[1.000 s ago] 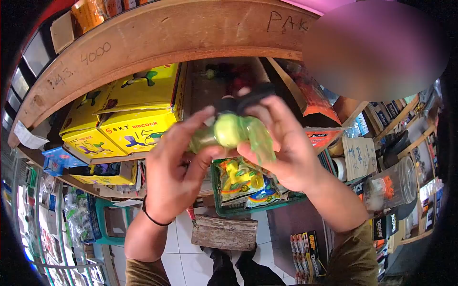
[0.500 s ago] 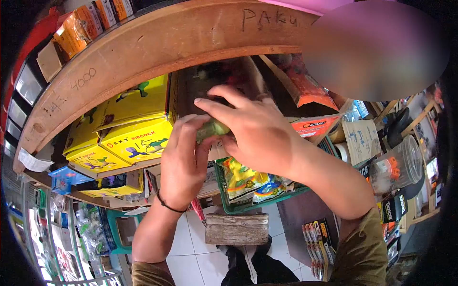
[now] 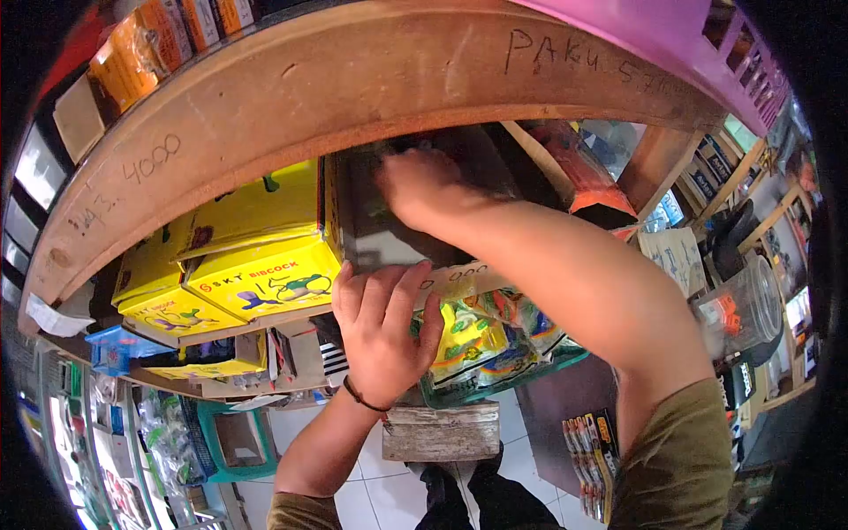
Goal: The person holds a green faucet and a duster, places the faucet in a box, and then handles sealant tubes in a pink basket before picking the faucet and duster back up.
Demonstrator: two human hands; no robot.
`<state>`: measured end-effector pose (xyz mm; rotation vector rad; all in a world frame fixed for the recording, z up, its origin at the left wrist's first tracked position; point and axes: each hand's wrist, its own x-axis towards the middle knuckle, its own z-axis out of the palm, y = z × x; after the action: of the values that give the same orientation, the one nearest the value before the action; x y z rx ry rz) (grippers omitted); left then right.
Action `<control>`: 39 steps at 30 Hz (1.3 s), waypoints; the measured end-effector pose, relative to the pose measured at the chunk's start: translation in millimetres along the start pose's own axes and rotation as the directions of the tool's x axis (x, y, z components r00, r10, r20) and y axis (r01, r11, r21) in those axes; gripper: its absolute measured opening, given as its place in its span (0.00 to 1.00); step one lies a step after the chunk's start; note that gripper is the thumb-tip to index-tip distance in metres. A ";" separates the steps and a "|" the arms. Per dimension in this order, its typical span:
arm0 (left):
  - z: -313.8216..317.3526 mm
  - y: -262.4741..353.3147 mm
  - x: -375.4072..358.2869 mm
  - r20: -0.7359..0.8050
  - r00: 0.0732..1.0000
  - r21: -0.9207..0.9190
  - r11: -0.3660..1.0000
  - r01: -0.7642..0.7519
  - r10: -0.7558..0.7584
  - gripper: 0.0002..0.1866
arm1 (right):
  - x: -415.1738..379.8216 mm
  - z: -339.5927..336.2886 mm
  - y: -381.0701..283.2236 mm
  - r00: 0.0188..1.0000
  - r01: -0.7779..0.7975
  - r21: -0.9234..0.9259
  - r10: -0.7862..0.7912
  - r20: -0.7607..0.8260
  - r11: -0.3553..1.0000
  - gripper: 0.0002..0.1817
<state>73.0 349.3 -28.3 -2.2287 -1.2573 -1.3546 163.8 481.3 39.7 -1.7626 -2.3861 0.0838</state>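
The right hand (image 3: pixel 420 185) is reached deep into an open compartment (image 3: pixel 375 249) of the shelf, under a broad wooden beam (image 3: pixel 353 79). Its fingers are bent and partly hidden in shadow; whether its grip is clamped on anything cannot be told. The compartment lies directly behind the shelf's front strip (image 3: pixel 468 278), between a yellow box (image 3: pixel 265 274) and an orange box (image 3: pixel 601 199).

The left hand (image 3: pixel 380 322) is laid on the front strip beside the yellow box's corner. Its fingers are loosely parted and nothing is enclosed by its grip. A row of handwritten zeros can be read on the strip, part of it being covered by the hand.

"SKT BIBCOCK" is printed in red on the yellow box, with a large "15" over pictures of taps. On the beam, "4000" is handwritten toward the left, after marks that are hard to read; toward the right "PAKU" is written, followed by a 5 and blurred characters.

Below the strip, clear bags (image 3: pixel 473 340) with yellow and blue contents are held in a green tray (image 3: pixel 499 389). An orange piece is seen inside a clear jar (image 3: pixel 755 305) at the right. A worn wooden block (image 3: pixel 442 431) is seen below, above the tiled floor (image 3: pixel 384 495).
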 end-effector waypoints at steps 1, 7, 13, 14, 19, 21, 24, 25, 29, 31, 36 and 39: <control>1.0 -2.0 0.7 -0.007 1.000 -0.024 1.000 -0.018 0.018 0.20 | 17.8 19.0 2.2 0.998 0.028 0.050 -0.024 -0.066 0.998 0.14; 4.0 -2.7 -0.6 -0.016 1.000 -0.051 0.999 0.008 -0.009 0.20 | 35.5 23.9 -11.3 0.990 0.067 0.068 -0.058 -0.129 0.995 0.15; 6.6 -1.6 0.7 -0.031 0.999 -0.032 0.999 0.023 -0.024 0.19 | 31.5 20.9 -4.9 0.995 0.075 0.047 -0.072 -0.074 0.996 0.15; 6.8 -1.3 0.8 -0.031 0.999 -0.034 0.999 0.030 -0.031 0.19 | 32.1 20.2 -7.5 0.995 0.077 0.040 -0.074 -0.067 0.996 0.15; 6.9 -1.7 0.4 -0.041 0.999 -0.034 0.999 0.027 -0.028 0.19 | 26.4 18.8 -10.5 0.995 0.097 0.008 -0.097 -0.029 0.995 0.14; 6.5 -1.2 0.4 -0.037 0.999 -0.038 0.999 0.026 -0.028 0.19 | 24.1 18.6 -12.1 0.995 0.101 -0.005 -0.101 -0.011 0.995 0.14; 6.7 -0.8 -0.7 -0.033 0.998 -0.024 0.999 0.048 -0.049 0.19 | 26.8 14.5 -8.8 0.992 0.122 -0.026 -0.121 0.026 0.992 0.14; 7.1 -0.9 -0.6 -0.043 0.998 -0.023 0.999 0.043 -0.044 0.19 | 30.4 11.9 -9.0 0.991 0.132 -0.033 -0.130 0.038 0.991 0.14; 5.6 2.3 -0.6 -0.071 0.996 -0.070 0.996 0.046 -0.051 0.18 | 22.8 8.2 -8.2 0.986 0.157 -0.069 -0.152 0.073 0.985 0.14; 4.6 2.3 -1.4 -0.069 0.996 -0.074 0.996 0.043 -0.048 0.19 | 18.0 6.5 -8.3 0.983 0.169 -0.082 -0.162 0.087 0.982 0.14; -0.7 4.7 -4.3 -0.061 0.997 -0.019 0.999 0.037 -0.038 0.20 | -2.2 -11.0 -6.5 0.972 0.220 -0.107 -0.209 0.104 0.970 0.13; 1.2 5.3 -7.3 -0.057 0.997 -0.045 0.998 0.045 -0.047 0.20 | -11.7 -27.4 -13.9 0.950 0.053 -0.135 -0.009 0.313 0.989 0.16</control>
<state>76.3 342.7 -33.7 -2.1848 -1.2780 -1.4669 158.8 464.5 67.5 -1.8973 -2.6999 0.2082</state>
